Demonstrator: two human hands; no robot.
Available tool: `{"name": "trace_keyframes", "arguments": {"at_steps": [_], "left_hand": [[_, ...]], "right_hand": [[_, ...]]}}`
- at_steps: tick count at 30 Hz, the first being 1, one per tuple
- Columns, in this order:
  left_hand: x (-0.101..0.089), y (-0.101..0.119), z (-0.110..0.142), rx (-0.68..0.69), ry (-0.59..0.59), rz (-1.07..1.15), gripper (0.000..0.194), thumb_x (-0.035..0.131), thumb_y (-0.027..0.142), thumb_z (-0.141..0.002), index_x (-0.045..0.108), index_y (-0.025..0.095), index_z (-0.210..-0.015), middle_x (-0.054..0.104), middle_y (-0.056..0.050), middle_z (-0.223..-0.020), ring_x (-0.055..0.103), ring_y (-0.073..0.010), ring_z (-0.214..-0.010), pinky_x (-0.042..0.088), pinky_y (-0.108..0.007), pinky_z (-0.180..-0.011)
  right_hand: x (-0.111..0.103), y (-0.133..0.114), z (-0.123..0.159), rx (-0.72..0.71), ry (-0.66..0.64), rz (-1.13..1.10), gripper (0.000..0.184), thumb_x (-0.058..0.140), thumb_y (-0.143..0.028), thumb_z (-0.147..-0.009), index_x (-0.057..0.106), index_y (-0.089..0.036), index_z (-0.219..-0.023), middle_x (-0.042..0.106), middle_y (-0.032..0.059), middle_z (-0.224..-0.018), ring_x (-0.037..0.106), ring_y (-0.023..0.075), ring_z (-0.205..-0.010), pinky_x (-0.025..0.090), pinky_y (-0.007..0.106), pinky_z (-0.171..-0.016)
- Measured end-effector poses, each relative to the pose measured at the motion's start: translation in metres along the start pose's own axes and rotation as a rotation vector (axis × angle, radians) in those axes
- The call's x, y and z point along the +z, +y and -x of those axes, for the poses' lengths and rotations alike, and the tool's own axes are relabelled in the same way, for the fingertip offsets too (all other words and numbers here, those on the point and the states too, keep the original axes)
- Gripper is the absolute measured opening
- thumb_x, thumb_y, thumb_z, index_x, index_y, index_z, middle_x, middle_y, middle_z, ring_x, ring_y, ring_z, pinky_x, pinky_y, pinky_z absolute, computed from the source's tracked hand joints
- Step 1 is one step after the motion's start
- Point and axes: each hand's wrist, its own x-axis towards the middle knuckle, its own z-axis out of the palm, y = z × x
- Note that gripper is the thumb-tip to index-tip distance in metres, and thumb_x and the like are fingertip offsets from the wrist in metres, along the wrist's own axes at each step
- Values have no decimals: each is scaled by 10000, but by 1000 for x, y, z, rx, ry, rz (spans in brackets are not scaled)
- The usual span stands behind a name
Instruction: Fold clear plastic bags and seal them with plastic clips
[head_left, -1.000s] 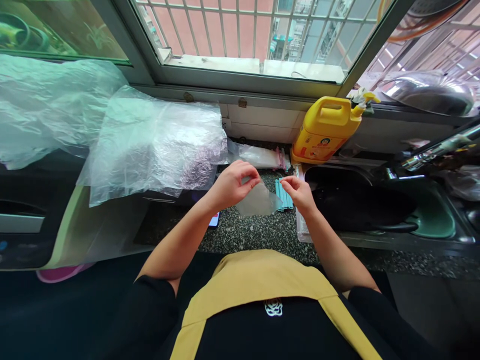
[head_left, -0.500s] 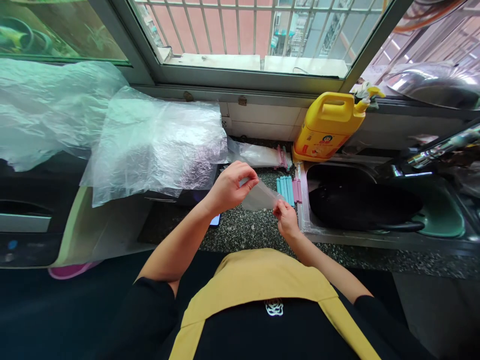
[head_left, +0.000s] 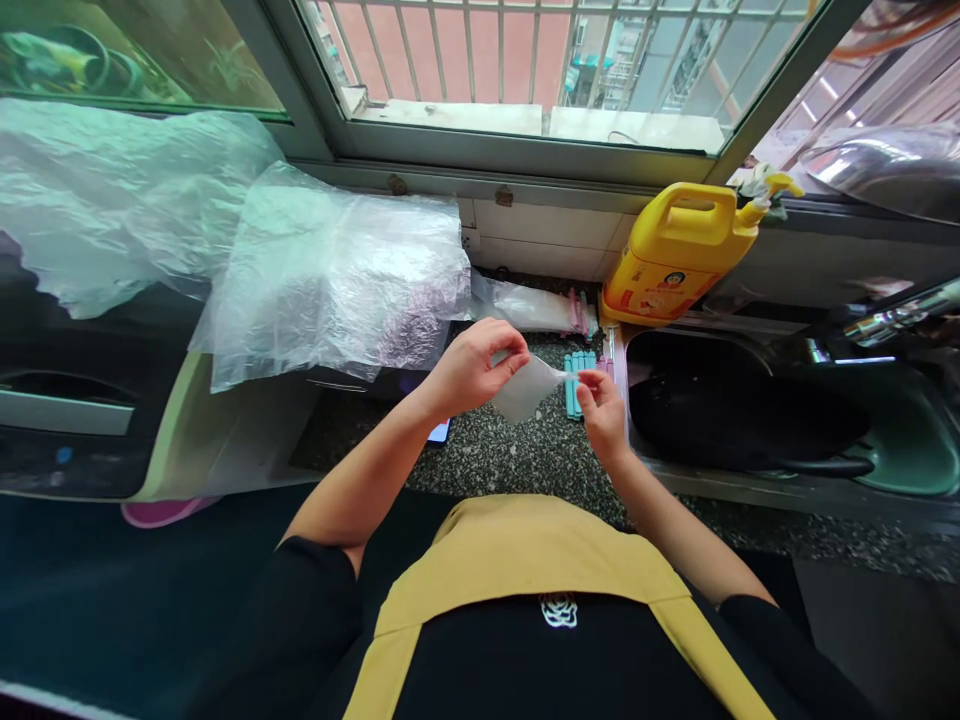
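Observation:
A small translucent plastic bag (head_left: pixel 523 390) is stretched between my two hands above the speckled counter. My left hand (head_left: pixel 484 365) pinches its upper left edge between thumb and fingers. At its right end, the bag narrows to a twisted point in the fingers of my right hand (head_left: pixel 600 403). Just behind my right fingers lie several teal clips (head_left: pixel 576 362) in a row, with pink clips (head_left: pixel 606 366) beside them. Farther back rests a filled clear bag (head_left: pixel 521 303) with pink and teal clips at its right end.
A yellow pump jug (head_left: pixel 679 255) stands behind the sink's left corner. The sink holds a black pan (head_left: pixel 750 415). Large clear plastic sheeting (head_left: pixel 337 270) covers things at the left. A phone (head_left: pixel 439 432) lies partly under my left forearm. A barred window is behind.
My right hand has moved slightly right and its fingers have shifted on the bag. The bag's right end is now drawn into a narrow twist. The whole view has shifted a little.

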Motion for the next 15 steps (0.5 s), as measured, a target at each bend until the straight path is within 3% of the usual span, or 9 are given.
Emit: {"name": "trace_keyframes", "arguments": {"at_steps": [2,5,8,10,13,15], "left_hand": [[0,2,0,-4,-24,-6,120,545,202,-811,567,182,-694,607,-22,-706,530,-143,-723,430,-281,-697],[-3,3,1,5,-19,-16,123,542,207,-817,571,183,-700,607,-23,-708,530,-144,-725,431,-284,-703],[-8,1,3,20,9,-21,129,537,210,-825,575,182,-705,607,-25,-708,528,-142,-718,430,-283,-695],[-10,0,4,34,15,-21,127,538,208,-828,577,179,-711,606,-24,-706,526,-138,-712,429,-276,-686],[-9,2,3,57,4,-30,123,540,201,-828,574,173,-714,600,-18,-698,524,-130,-703,429,-265,-678],[-8,4,2,74,0,-48,126,538,196,-831,569,169,-712,597,-16,-698,522,-127,-703,429,-262,-677]], "right_hand": [[-1,-16,-9,-251,-142,114,465,626,-603,-711,599,-239,-999,586,76,-1024,549,232,-964,462,392,-841],[-2,-32,-16,-474,-161,210,511,668,-575,-695,584,-257,-1087,560,90,-1092,516,271,-1060,428,441,-928],[-5,-32,-16,-509,-17,198,416,595,-524,-787,569,-256,-1103,555,89,-1052,522,266,-1032,439,438,-903],[-5,-30,-15,-530,7,209,399,576,-507,-807,567,-247,-1109,555,93,-1047,521,265,-1028,438,438,-898],[1,-29,-15,-628,-178,312,461,659,-517,-739,586,-232,-1093,582,98,-1080,526,266,-1024,427,440,-903],[8,-27,-15,-653,-268,361,288,646,-450,-778,628,-231,-963,629,76,-1003,553,236,-952,440,413,-860]]}}
